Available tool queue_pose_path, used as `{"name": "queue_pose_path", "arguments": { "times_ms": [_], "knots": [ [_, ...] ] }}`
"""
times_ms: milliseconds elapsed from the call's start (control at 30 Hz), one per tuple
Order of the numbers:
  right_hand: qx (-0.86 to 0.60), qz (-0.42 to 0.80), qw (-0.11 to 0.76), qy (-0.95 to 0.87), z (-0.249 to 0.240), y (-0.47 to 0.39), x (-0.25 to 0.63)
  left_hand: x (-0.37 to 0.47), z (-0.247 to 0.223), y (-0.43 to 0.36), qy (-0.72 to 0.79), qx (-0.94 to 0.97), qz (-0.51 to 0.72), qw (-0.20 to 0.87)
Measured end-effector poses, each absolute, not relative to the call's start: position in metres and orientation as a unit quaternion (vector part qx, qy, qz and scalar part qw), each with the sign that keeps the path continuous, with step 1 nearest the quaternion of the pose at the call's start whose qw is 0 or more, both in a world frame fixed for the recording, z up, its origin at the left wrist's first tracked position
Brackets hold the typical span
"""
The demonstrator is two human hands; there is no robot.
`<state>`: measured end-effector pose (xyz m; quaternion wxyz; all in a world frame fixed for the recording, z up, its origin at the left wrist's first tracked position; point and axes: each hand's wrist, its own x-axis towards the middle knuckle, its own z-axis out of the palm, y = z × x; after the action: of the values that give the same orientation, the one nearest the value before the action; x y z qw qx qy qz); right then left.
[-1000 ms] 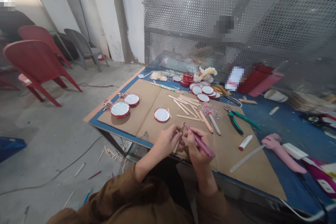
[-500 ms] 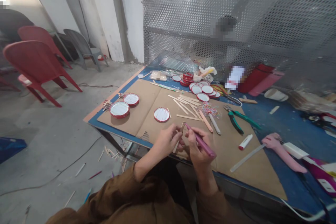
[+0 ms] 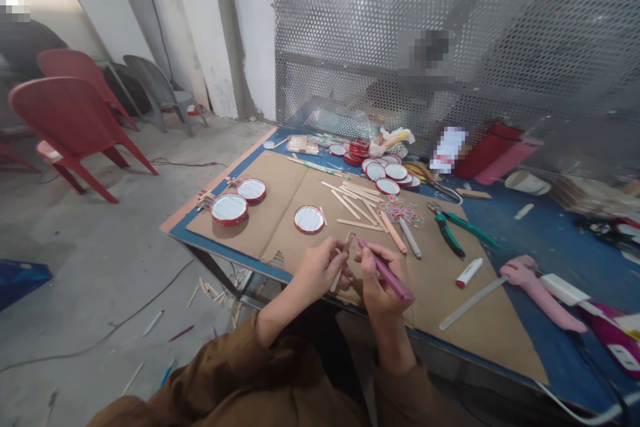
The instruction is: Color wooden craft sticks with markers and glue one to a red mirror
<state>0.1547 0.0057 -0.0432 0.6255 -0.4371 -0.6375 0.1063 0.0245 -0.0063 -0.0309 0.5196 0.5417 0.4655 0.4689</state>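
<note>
My left hand (image 3: 321,268) pinches a wooden craft stick (image 3: 347,241), its upper end poking out above my fingers. In my right hand (image 3: 383,280) is a purple marker (image 3: 393,279), gripped like a pen. The marker's tip is at the top end of the stick; whether they touch I cannot tell. Both hands are over the near edge of the brown cardboard (image 3: 280,213). Beyond them lies a round white disc with a red rim (image 3: 309,219). Loose craft sticks (image 3: 357,203) and a peach marker (image 3: 393,232) are spread farther back.
Two red-rimmed rounds (image 3: 229,209) with sticks attached sit at the left. More discs (image 3: 387,186) pile up at the back. Coloured rubber bands (image 3: 401,210), green-handled pliers (image 3: 449,233), a white marker (image 3: 469,273) and a pink glue gun (image 3: 543,293) lie to the right.
The marker's tip has shifted slightly to the right, away from the stick's end. Both hands keep their holds, and the things on the table stay where they were.
</note>
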Motion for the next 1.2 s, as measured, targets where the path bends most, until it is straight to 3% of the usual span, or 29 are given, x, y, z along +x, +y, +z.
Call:
{"name": "queue_pose_path", "arguments": {
  "times_ms": [1200],
  "knots": [
    [-0.423,0.1,0.62,-0.654,-0.0442,0.0057,0.1547,0.0231,-0.0321,-0.0066,0.477,0.552,0.465,0.501]
  ]
}}
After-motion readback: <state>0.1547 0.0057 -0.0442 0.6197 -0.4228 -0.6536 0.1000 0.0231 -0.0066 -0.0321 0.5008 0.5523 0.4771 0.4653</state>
